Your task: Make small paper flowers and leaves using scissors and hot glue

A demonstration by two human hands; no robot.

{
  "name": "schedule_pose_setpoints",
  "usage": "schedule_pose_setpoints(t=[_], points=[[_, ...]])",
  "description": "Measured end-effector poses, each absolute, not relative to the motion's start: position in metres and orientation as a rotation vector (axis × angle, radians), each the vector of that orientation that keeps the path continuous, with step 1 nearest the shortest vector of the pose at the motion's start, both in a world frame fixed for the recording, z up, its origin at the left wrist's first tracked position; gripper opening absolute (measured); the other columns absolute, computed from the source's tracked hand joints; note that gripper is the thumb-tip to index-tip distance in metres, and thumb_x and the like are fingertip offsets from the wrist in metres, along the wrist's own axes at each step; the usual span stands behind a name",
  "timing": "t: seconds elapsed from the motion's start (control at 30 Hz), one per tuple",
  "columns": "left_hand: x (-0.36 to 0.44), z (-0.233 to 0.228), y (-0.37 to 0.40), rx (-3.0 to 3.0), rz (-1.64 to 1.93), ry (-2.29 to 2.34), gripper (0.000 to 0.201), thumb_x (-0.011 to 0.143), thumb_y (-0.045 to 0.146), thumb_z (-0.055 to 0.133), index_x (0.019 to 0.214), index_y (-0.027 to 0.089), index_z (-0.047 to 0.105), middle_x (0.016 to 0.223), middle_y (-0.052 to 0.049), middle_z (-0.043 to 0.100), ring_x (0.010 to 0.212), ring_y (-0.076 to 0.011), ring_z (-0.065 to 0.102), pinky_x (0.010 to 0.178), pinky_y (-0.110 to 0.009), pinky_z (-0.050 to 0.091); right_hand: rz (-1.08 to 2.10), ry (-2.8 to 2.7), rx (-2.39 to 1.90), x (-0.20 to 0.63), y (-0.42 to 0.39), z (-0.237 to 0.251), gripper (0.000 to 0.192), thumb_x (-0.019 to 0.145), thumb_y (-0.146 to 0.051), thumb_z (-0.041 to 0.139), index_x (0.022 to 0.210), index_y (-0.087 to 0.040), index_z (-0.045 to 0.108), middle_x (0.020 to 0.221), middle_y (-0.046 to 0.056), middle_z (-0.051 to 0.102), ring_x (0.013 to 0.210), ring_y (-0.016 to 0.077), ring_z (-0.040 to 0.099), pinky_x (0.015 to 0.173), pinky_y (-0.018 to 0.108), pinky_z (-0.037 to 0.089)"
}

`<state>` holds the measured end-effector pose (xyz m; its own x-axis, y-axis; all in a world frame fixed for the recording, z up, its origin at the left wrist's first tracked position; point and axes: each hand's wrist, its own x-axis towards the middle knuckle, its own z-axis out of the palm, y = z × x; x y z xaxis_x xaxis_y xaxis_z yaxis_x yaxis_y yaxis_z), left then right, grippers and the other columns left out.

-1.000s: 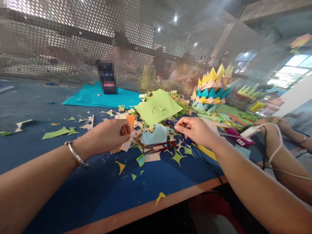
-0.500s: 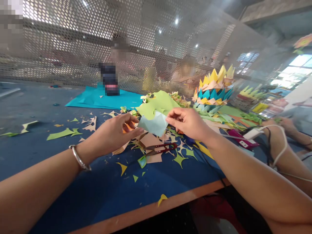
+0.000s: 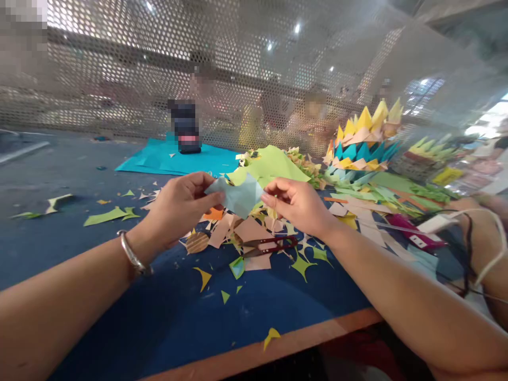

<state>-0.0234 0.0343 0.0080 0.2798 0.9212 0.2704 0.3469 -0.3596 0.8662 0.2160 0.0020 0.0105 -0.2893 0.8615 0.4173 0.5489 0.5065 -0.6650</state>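
Both forearms angle inward over the bench. Left grip and right grip, thumbs pinched against fingers, hold pale blue paper between them; red-handled snips lie below.

Snips on table before paper piece, paper stack behind right

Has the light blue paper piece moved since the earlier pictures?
Yes: against the red-handled snips, the light blue paper has moved up and left in view.
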Motion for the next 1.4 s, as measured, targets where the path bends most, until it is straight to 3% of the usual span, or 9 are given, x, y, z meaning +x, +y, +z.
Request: schedule_pose_setpoints(t=[0.2,0.33,0.47,0.67,0.8,1.17,1.27,1.4], points=[[-0.020,0.016,0.039,1.622,1.191,1.350,0.003,0.086,0.020,0.060,0.087,0.017,0.061,0.066,0.001,0.064,0.058,-0.0111,0.055,0.058,-0.027,0.041,0.449,-2.180,-1.239,0.213,0.001,0.002,0.013,0.091,-0.027,0.063,0.088,-0.015,0.066,0.080,0.002,0.066,0.060,0.0105,0.054,0.058,0.026,0.040],[-0.027,0.016,0.047,1.788,1.146,1.497,0.018,0.088,0.023,0.058,0.104,0.015,0.061,0.067,0.000,0.063,0.058,-0.0130,0.056,0.057,-0.028,0.041,0.404,-2.279,-1.282,0.210,-0.001,0.003,0.014,0.092,-0.026,0.063,0.098,-0.015,0.068,0.094,0.005,0.070,0.060,0.0104,0.052,0.060,0.027,0.039],[-0.037,0.016,0.053,2.131,0.965,1.646,0.031,0.087,0.026,0.058,0.117,0.015,0.058,0.068,0.002,0.059,0.061,-0.0150,0.055,0.059,-0.028,0.039,0.433,-2.340,-1.337,0.206,-0.004,0.005,0.017,0.092,-0.026,0.064,0.105,-0.015,0.067,0.100,0.006,0.072,0.061,0.0104,0.052,0.061,0.027,0.038],[-0.049,0.018,0.057,2.413,0.502,1.724,0.034,0.085,0.023,0.051,0.117,0.014,0.058,0.068,0.001,0.057,0.062,-0.0177,0.052,0.057,-0.029,0.032,0.422,-2.380,-1.404,0.203,-0.006,0.006,0.018,0.092,-0.027,0.064,0.106,-0.016,0.067,0.095,0.005,0.070,0.061,0.0111,0.052,0.062,0.028,0.037],[-0.057,0.017,0.060,2.448,0.374,1.836,0.036,0.087,0.025,0.048,0.120,0.017,0.058,0.072,-0.001,0.060,0.065,-0.0205,0.054,0.056,-0.031,0.031,0.437,-2.385,-1.396,0.204,-0.006,0.004,0.019,0.091,-0.026,0.065,0.107,-0.016,0.067,0.094,0.004,0.069,0.062,0.0110,0.053,0.061,0.028,0.037],[-0.060,0.027,0.056,2.383,0.348,2.072,0.046,0.096,0.034,0.036,0.140,0.023,0.046,0.108,-0.012,0.070,0.086,-0.0311,0.064,0.059,-0.035,0.037,0.524,-2.333,-1.288,0.204,-0.009,-0.002,0.023,0.088,-0.017,0.062,0.109,-0.019,0.070,0.092,0.004,0.069,0.069,0.0132,0.058,0.064,0.029,0.042],[-0.062,0.027,0.057,2.402,0.302,2.121,0.050,0.096,0.031,0.034,0.144,0.020,0.044,0.119,-0.016,0.068,0.099,-0.0381,0.064,0.068,-0.042,0.047,0.522,-2.345,-1.266,0.204,-0.010,-0.002,0.023,0.088,-0.016,0.060,0.108,-0.020,0.071,0.092,0.004,0.070,0.069,0.0138,0.059,0.065,0.030,0.043],[-0.061,0.022,0.059,2.610,0.312,2.129,0.048,0.093,0.022,0.036,0.136,0.015,0.057,0.130,-0.021,0.059,0.122,-0.0422,0.052,0.090,-0.052,0.049,0.494,-2.367,-1.231,0.204,-0.012,0.001,0.019,0.088,-0.017,0.059,0.104,-0.018,0.070,0.094,0.005,0.070,0.074,0.0146,0.060,0.067,0.030,0.044]])
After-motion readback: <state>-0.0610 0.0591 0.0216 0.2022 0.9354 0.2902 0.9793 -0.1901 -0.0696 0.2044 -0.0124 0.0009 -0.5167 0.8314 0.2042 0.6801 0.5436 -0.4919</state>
